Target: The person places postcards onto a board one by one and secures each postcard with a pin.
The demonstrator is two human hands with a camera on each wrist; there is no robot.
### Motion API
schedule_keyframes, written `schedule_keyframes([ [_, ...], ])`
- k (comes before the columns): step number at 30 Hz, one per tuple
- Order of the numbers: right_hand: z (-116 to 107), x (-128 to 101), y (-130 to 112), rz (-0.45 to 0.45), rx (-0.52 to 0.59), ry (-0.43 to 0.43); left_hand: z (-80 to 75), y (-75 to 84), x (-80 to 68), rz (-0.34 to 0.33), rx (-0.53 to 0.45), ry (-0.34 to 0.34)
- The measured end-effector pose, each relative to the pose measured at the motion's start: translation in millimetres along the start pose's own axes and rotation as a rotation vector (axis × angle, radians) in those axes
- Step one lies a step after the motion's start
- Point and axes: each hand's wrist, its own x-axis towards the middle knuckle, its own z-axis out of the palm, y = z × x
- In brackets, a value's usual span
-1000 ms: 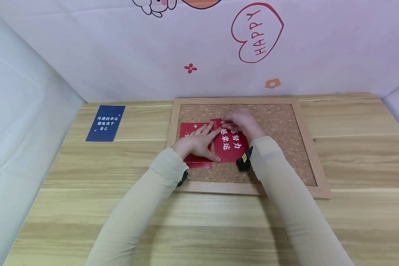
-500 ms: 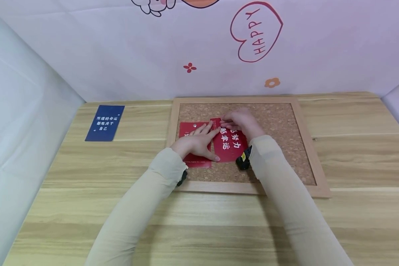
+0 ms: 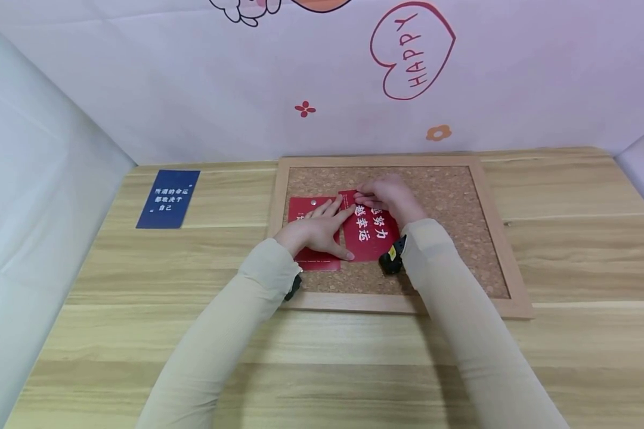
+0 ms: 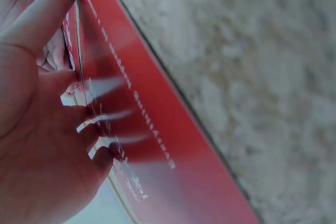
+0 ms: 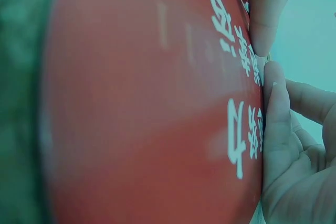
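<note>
Inside the cork board's (image 3: 477,196) wooden frame, my left hand (image 3: 313,231) pressed flat on two red cards (image 3: 369,235), while my right hand (image 3: 389,196) pinched the larger card's top edge.

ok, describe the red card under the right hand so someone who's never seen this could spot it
Find the wood-framed cork board on the table. Two red cards lie on its left half; take the right-hand one, tilted, with large white characters, under both hands. The other red card sits straight, carries only small print and has a silver pin at its top.
</note>
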Motion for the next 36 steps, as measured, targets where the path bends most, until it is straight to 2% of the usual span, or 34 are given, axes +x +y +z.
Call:
schedule_keyframes([
  [12, 0.2, -3.6, -1.4, -0.004, 0.001, -0.022, 0.1, 0.9, -2.3, 0.008, 0.001, 0.005],
  [26, 2.8, -4.1, 0.3, -0.033, -0.097, 0.026, -0.1, 0.6, -2.4, 0.005, -0.008, -0.001],
  [36, 2.2, -6.1, -0.8, -0.060, -0.113, 0.011, 0.1, 0.6, -1.8, 0.003, -0.006, 0.002],
])
